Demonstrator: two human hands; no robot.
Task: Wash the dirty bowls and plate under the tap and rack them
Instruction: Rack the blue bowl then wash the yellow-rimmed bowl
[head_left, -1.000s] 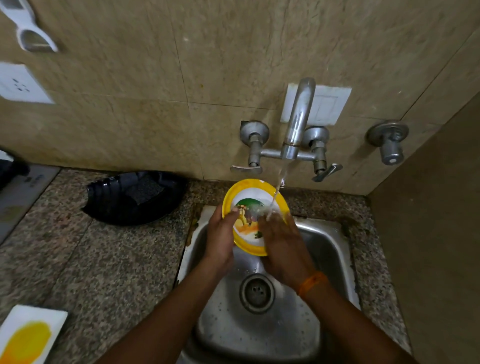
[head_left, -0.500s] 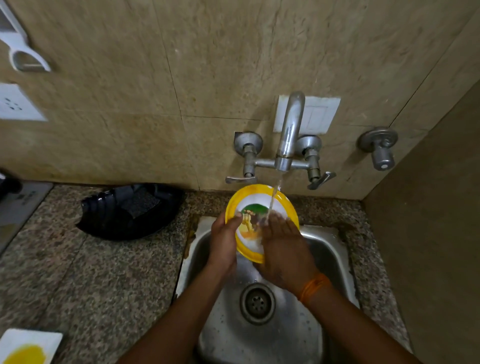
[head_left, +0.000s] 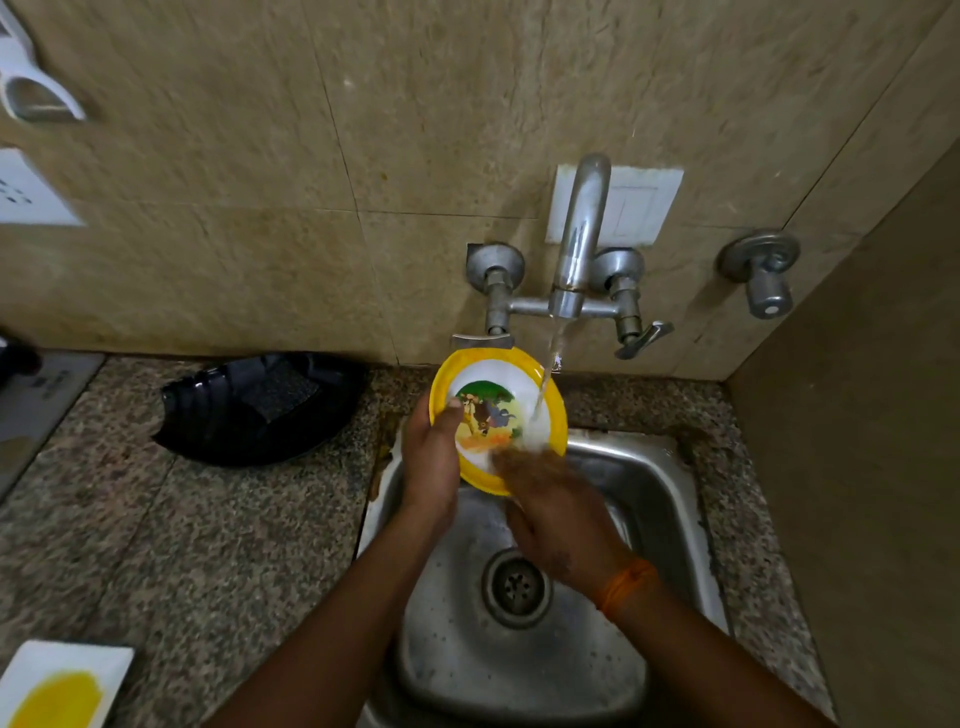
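The yellow-rimmed plate is being held over the far edge of the steel sink, tilted steeply so that its printed white face is turning toward the camera and its upper rim is leaning toward the wall. Being round, it is showing no long axis; foreshortening is making it look like an oval. The left hand is gripping the plate's left rim, thumb lying on the face and the fingers hidden behind. The right hand, blurred, is resting its fingers on the plate's lower right face; the grip there cannot be told. An orange wristband is circling the right wrist. Water is running from the tap and striking the plate's right side. The sink, with its drain, is sitting in a speckled granite table. A black rack is lying on the table to the left, against the beige tiled wall. A white dish with a yellow patch is sitting at the near left corner.
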